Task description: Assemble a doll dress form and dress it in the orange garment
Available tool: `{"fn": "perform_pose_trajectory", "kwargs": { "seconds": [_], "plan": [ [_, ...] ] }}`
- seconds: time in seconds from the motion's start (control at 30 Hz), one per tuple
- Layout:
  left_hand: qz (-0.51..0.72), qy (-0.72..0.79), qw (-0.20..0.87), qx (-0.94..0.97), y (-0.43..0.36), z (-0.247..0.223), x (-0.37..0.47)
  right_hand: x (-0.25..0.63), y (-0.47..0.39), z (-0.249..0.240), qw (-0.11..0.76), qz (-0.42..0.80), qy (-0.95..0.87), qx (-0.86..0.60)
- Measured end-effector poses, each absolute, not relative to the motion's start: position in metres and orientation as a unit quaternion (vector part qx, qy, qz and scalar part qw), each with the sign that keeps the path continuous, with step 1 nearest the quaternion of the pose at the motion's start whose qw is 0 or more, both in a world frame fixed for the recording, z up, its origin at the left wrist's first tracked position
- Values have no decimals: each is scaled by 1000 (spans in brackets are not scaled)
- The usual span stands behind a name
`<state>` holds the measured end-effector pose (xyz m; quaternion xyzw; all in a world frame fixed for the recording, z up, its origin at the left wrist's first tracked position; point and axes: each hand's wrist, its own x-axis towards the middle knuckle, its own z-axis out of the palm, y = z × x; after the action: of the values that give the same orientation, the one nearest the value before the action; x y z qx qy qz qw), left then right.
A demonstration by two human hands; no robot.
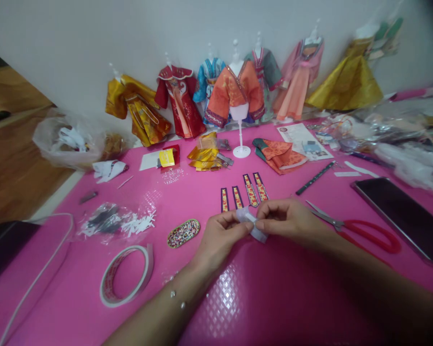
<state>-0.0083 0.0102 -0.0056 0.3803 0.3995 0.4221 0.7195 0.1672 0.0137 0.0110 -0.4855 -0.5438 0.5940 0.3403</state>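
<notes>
Between my hands, above the pink table (140, 197), is a small pale, whitish strip (259, 234). My left hand (220, 235) pinches its left side. My right hand (286, 220) pinches the other side, thumb and forefinger together. Just beyond my fingers lie several patterned yellow-and-red strips with dark edges (250, 190). Scissors with red handles (370, 234) rest beside my right forearm. An oval dish of coloured beads (183, 233) is left of my left hand, and a roll of white tape (107, 274) sits nearer the front.
Doll-sized robes on stands line the wall, with an orange top (234, 89) on a white stand. A black phone (407, 214) lies right, near clear plastic bags (411, 154). At left are a plastic bag (72, 139), white snippets (139, 223) and a white cable (39, 276).
</notes>
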Motion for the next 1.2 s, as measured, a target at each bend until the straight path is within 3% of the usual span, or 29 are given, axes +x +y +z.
{"fn": "perform_pose_trajectory", "kwargs": {
  "seconds": [1.2],
  "plan": [
    [394, 375, 745, 386, 11, 3, -9, 170, 12, 8, 343, 596, -554, -469]
  ]
}}
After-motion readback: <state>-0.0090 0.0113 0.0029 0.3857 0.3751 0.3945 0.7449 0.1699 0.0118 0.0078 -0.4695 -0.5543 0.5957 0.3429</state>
